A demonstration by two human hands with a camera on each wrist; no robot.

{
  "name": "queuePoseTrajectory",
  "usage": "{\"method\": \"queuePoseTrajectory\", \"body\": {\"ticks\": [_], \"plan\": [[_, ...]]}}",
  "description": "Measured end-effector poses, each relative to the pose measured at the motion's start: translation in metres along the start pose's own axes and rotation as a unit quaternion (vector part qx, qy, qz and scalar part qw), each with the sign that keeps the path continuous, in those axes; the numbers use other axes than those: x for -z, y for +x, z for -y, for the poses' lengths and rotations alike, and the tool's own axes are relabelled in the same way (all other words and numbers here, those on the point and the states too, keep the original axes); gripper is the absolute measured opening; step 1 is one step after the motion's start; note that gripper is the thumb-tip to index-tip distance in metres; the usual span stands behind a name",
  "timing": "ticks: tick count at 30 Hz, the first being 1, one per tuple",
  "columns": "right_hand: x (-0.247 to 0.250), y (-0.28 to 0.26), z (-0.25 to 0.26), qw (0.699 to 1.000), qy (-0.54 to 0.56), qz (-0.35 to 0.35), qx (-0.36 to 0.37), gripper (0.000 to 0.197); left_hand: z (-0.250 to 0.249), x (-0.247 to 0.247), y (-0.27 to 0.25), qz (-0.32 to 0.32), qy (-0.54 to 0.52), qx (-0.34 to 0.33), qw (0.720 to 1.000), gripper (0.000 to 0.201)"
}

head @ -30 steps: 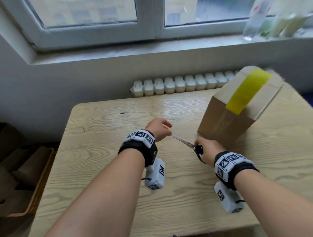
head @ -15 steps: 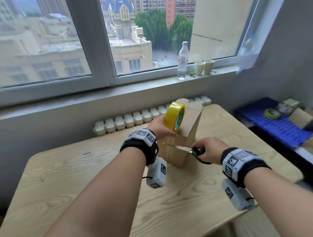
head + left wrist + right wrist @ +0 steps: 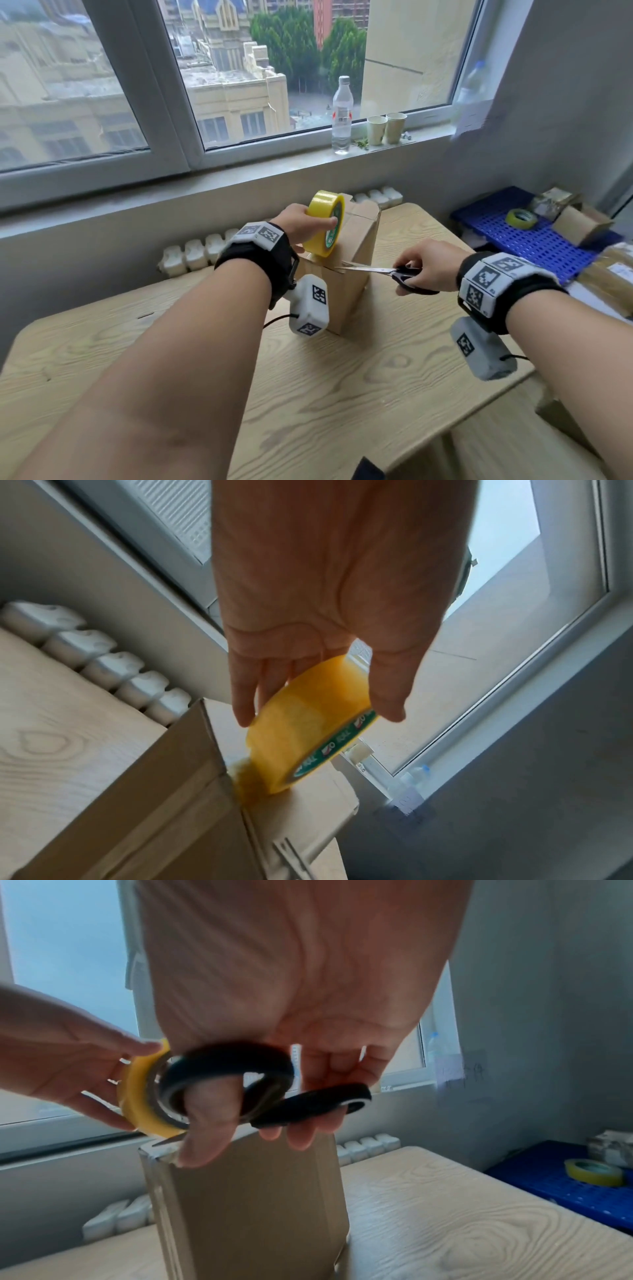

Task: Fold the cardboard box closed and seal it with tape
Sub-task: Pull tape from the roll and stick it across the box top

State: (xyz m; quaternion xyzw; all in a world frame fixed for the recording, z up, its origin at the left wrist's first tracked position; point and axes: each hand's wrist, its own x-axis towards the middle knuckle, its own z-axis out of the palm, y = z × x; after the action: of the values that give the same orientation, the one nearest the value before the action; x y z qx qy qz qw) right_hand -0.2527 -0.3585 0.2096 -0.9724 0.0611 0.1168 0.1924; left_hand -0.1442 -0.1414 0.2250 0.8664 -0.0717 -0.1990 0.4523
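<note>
A brown cardboard box [image 3: 356, 260] stands upright on the wooden table [image 3: 342, 394]. My left hand [image 3: 301, 224] grips a yellow tape roll [image 3: 323, 222] against the box's top near corner; the tape roll [image 3: 308, 723] touches the box [image 3: 164, 804] at its edge. My right hand [image 3: 428, 263] holds black-handled scissors [image 3: 387, 272], with thumb and fingers through the loops, and the blade tips sit at the box edge just below the roll. In the right wrist view the scissors [image 3: 260, 1091] hang above the box [image 3: 253, 1204], beside the tape roll [image 3: 143, 1096].
A window sill holds a plastic bottle [image 3: 342, 114] and two paper cups [image 3: 387, 128]. A radiator [image 3: 195, 253] runs behind the table. To the right, a blue crate [image 3: 534, 236] carries a second tape roll [image 3: 521, 218] and small boxes [image 3: 579, 224].
The view swung up from the table to the window. The box now stands upright, my left hand has brought the tape roll to its top, and the scissors have moved to its edge.
</note>
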Motion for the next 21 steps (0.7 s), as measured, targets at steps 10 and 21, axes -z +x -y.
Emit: {"method": "queuePoseTrajectory", "body": {"ticks": [10,21], "plan": [[-0.022,0.026,0.011,0.999,-0.001,-0.026,0.039,0.013,0.001,0.002,0.003,-0.005,-0.049,0.026,0.998,0.043],[-0.014,0.035,0.015,0.999,0.026,-0.019,0.029,0.013,0.002,0.004,0.004,-0.003,-0.079,0.036,0.996,0.049]]}}
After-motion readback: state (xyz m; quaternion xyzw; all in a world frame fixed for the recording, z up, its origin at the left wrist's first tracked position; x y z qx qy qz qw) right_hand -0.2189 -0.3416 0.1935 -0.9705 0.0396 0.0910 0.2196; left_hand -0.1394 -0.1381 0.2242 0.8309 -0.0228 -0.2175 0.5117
